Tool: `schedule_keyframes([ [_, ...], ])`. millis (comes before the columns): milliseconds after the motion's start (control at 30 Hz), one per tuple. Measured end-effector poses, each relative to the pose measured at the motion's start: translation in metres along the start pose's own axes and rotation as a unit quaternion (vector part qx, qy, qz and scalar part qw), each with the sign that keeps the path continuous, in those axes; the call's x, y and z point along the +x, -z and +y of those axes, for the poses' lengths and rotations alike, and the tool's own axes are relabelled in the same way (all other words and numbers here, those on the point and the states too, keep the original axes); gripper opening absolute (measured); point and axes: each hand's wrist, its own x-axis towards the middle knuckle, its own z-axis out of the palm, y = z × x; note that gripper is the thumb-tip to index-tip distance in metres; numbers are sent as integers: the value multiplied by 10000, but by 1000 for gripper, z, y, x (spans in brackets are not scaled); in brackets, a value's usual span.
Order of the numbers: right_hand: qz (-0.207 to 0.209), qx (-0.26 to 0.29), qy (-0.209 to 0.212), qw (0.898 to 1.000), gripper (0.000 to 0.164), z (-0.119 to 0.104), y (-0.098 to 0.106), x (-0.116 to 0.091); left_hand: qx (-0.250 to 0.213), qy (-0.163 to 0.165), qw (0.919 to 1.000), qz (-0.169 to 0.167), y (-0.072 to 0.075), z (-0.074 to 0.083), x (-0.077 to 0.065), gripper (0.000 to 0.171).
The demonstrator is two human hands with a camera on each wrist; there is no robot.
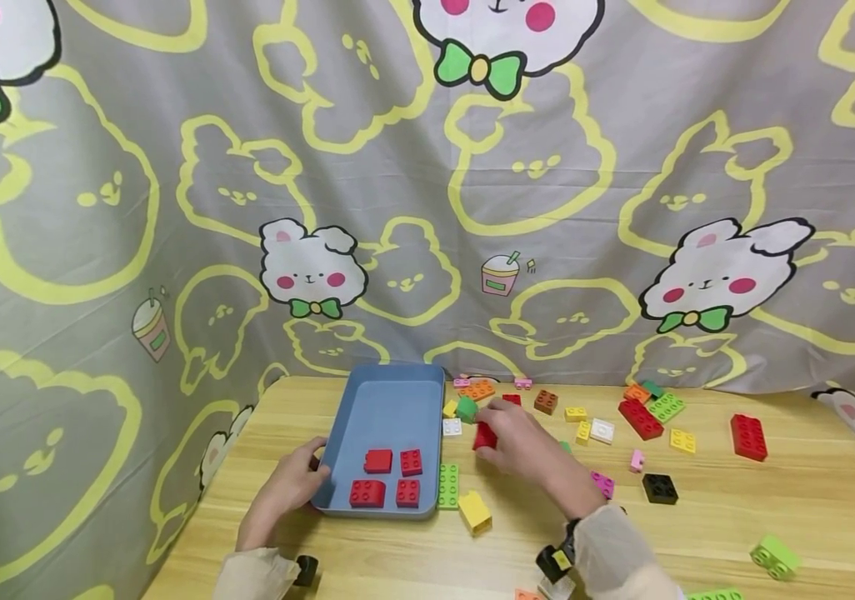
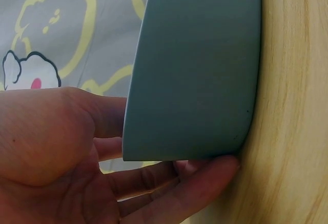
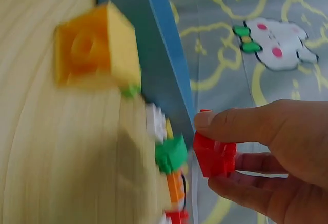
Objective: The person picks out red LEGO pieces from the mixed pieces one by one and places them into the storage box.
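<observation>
My left hand [image 1: 291, 477] holds the blue tray [image 1: 348, 400] at its near left corner. In the left wrist view its thumb reaches over the rim while the fingers [image 2: 205, 183] lie along the lower edge of the tray wall [image 2: 195, 70]. Several red bricks [image 1: 367, 493] sit in the near half of the tray. My right hand [image 1: 513, 442] pinches a red brick [image 3: 212, 155] between thumb and fingers, just right of the tray. In the right wrist view that brick shows above the tabletop, close to the tray's side.
Beside the tray lie a light green brick [image 1: 447, 486], a yellow brick [image 1: 476, 513], a green brick [image 1: 466, 408] and a white brick [image 1: 452, 427]. Several loose bricks spread over the right, among them red ones [image 1: 749, 437] and a black one [image 1: 659, 489]. A patterned curtain [image 1: 412, 183] hangs behind.
</observation>
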Motion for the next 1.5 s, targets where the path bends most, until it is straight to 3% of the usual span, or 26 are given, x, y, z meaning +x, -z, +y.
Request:
schedule_keyframes([
  [200, -231, 284, 271, 9990, 44, -29, -11, 27, -30, -19, 10000, -43, 2, -2, -1, 45],
  [400, -221, 166, 656, 9975, 42, -53, -21, 52, -40, 7, 10000, -51, 6, -1, -2, 44],
  [867, -334, 515, 1226, 9906, 44, -85, -50, 92, -213, 287, 9992, -159, 8, -8, -2, 47],
  [1167, -663, 648, 891, 9917, 48, -99, -76, 117, -112, 111, 9999, -59, 9, -8, 1, 45],
  [1500, -1203, 479, 489, 9904, 49, -103, -95, 124, -264, 151, 9994, -151, 5, -2, 1, 46],
])
